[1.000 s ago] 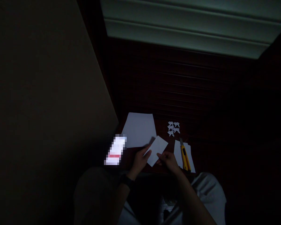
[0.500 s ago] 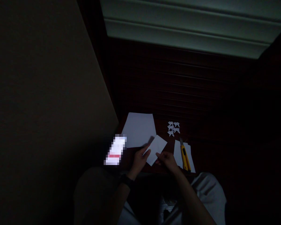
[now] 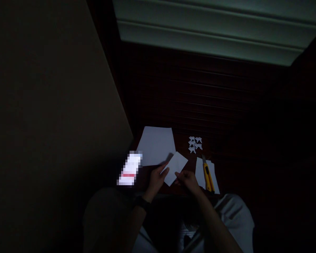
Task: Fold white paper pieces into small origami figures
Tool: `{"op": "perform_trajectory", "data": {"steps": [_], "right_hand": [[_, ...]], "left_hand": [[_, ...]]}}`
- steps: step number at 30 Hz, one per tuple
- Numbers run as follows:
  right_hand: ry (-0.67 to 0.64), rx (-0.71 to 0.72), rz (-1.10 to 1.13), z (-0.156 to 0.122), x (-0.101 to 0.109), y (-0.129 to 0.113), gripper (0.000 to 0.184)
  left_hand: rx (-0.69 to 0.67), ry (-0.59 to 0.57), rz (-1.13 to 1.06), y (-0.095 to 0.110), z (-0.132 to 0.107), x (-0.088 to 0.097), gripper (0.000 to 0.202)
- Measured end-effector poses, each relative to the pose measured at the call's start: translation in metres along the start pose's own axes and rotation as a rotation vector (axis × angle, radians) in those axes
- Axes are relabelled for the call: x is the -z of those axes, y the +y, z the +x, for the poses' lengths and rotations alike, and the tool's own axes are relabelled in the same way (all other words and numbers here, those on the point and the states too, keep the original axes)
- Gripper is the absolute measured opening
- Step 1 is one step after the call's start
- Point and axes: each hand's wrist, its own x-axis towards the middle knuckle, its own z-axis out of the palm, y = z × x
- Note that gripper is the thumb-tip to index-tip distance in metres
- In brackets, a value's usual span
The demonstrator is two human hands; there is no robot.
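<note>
Held paper (image 3: 177, 166) shifted slightly leftward; long axis slants up-right; left hand (image 3: 157, 180), right hand (image 3: 189, 180): narrow grip on paper.

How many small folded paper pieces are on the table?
5 folded paper pieces: three in the left column, two in the right, beyond the yellow cutter; overlap may hide others.

Head view: from above, facing forward, down on held paper (image 3: 176, 166), mid-distance.

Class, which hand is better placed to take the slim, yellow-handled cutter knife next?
Likely the right hand: nearer the knife than the left hand, though both hold the white rectangular paper.
</note>
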Motion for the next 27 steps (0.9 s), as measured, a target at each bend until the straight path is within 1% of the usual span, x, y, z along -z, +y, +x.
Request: {"op": "perform_trajectory", "data": {"steps": [4,10,14,17,21,25,27], "right_hand": [[-0.029,0.002,-0.026,-0.0003,0.0004,-0.0002,0.041],[0.003,0.026,-0.013,-0.0002,0.0001,0.0021,0.039],[-0.034,0.022,-0.015,0.0003,0.0012,0.0018,0.037],[-0.046,0.016,-0.017,0.0005,0.0009,0.0016,0.037],[0.017,0.014,0.022,0.0012,-0.0001,0.0022,0.037],[0.153,0.041,0.025,0.0028,0.0010,0.0026,0.037],[0.197,0.066,0.028,0.0035,0.0014,0.0024,0.038]], "left_hand": [[0.026,0.000,-0.005,-0.0004,-0.0003,-0.0009,0.043],[0.021,-0.017,-0.009,-0.0022,-0.0002,-0.0005,0.045],[0.024,0.004,-0.011,-0.0021,-0.0004,-0.0006,0.045],[-0.002,-0.009,-0.016,-0.0016,-0.0003,-0.0002,0.043],[0.017,-0.043,-0.054,-0.0019,-0.0007,0.0001,0.045],[0.097,-0.060,-0.102,-0.0016,-0.0015,0.0006,0.058],[0.130,-0.075,-0.109,0.0000,-0.0018,0.0015,0.062]]}}
